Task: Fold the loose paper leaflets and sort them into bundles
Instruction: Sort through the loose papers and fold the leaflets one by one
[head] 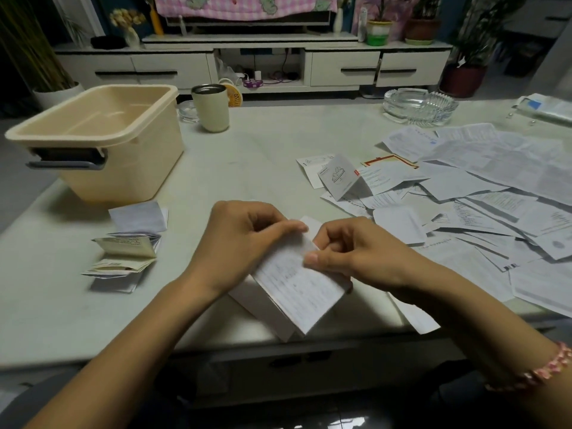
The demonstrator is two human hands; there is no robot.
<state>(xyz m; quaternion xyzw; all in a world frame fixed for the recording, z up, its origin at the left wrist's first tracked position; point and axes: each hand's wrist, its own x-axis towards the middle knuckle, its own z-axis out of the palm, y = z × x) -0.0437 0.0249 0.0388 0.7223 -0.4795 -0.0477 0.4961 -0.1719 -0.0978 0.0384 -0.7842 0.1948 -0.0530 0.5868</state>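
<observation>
Closest to us, at the near edge of the worktop, we see a folded leaflet held between both hands. It is white with fine dark print on the top face, too small for us to read, and its lower corner hangs over the edge. The left hand pinches its upper edge with curled fingers. The right hand pinches it from the other side, the thumb pressing on the printed face. The hands hide the upper part of the paper, so we cannot tell how many layers it has. A pink bracelet sits on the right forearm.

To the left lies a small row of folded leaflets, some half open. To the right the loose leaflets overlap in a wide heap, which the picture border cuts off. One small leaflet stands like a tent beside the heap.

Farther back we see a beige tub, a cup and a glass ashtray.
</observation>
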